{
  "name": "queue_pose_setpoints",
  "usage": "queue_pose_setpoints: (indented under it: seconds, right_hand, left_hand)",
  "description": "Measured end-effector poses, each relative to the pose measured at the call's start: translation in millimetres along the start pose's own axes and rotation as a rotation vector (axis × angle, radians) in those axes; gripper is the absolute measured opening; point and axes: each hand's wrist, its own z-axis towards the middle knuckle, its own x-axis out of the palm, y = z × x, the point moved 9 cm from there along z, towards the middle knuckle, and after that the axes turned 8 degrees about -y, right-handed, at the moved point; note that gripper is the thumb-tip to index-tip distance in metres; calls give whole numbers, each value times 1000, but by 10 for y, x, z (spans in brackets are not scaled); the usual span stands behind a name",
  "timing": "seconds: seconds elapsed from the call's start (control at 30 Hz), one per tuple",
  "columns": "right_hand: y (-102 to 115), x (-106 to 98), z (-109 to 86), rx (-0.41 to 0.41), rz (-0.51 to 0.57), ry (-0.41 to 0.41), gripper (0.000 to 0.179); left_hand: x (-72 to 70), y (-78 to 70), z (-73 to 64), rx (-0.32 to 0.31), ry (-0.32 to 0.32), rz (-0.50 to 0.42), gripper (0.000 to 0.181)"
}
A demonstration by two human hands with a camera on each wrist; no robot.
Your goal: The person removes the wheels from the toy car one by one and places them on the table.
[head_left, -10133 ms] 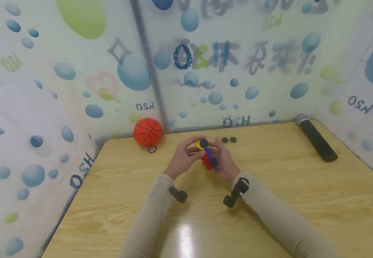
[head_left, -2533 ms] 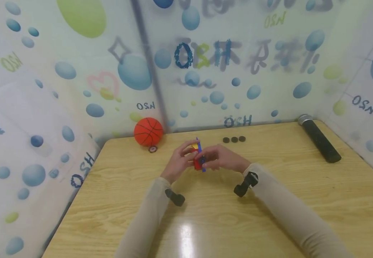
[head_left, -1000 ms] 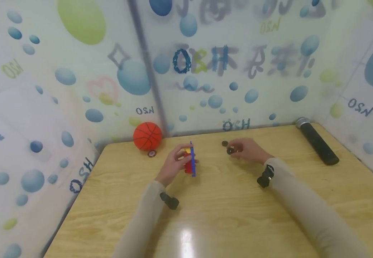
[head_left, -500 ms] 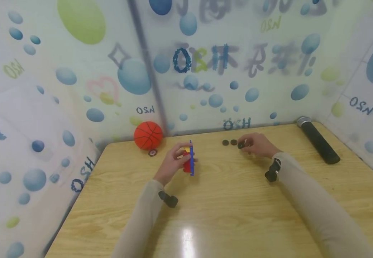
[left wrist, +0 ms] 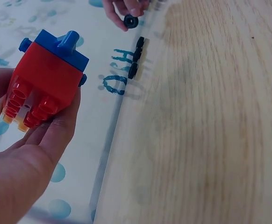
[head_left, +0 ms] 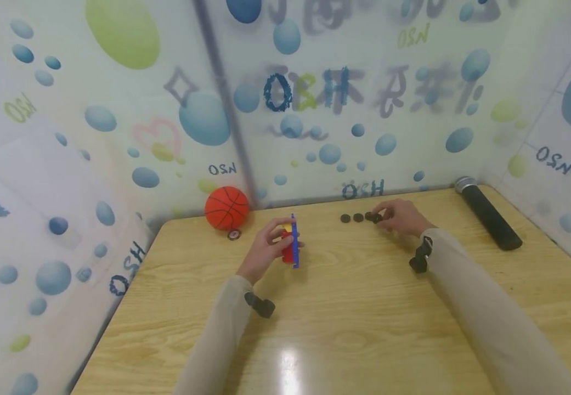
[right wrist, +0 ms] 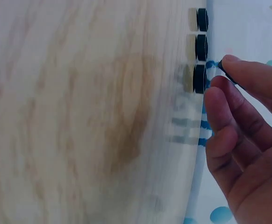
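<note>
My left hand grips a toy block car above the table, its blue base turned upright to the right. In the left wrist view the car body shows red studded blocks, some yellow below, and bare blue axle stubs. At the back of the table my right hand pinches a small black toy wheel between thumb and fingers. This wheel shows its round hub in the left wrist view. Just left of it, three matching wheels lie in a row on the table.
A small red basketball sits at the back left, with a little round disc in front of it. At the back right lies a black microphone. A bubble-patterned wall closes off the wooden table's far edge.
Ten seconds ago wheels sat on the car and two lay on the table; now three lie there. Over the last second my right hand has carried a wheel rightward to the row's end.
</note>
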Motion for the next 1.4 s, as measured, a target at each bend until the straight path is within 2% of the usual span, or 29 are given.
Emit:
queue_pose_setpoints:
  seconds: [0.2, 0.43, 0.67, 0.9, 1.13, 1.27, 1.4]
  right_hand:
    - [-124, 5, 45, 47, 16, 4, 36]
    - [-208, -15, 110, 54, -48, -23, 35]
    - [-324, -3, 173, 125, -27, -24, 37]
    - [-359, -7, 206, 167, -34, -61, 38]
    - [-320, -9, 203, 186, -76, -50, 39]
    - [-352, 21, 195, 217, -74, -34, 41]
    - [-421, 46, 204, 232, -67, -36, 44]
  left_hand:
    - [-17, 13, 7, 0, -15, 11, 40]
    - [-18, 9, 23, 6, -26, 23, 41]
    - [-6, -14, 41, 25, -23, 28, 40]
    - [3, 6, 51, 34, -11, 57, 41]
    - [2, 3, 66, 57, -15, 101, 42]
    - [37, 8, 55, 56, -5, 145, 52]
    - [58, 58, 46, 12, -23, 227, 70]
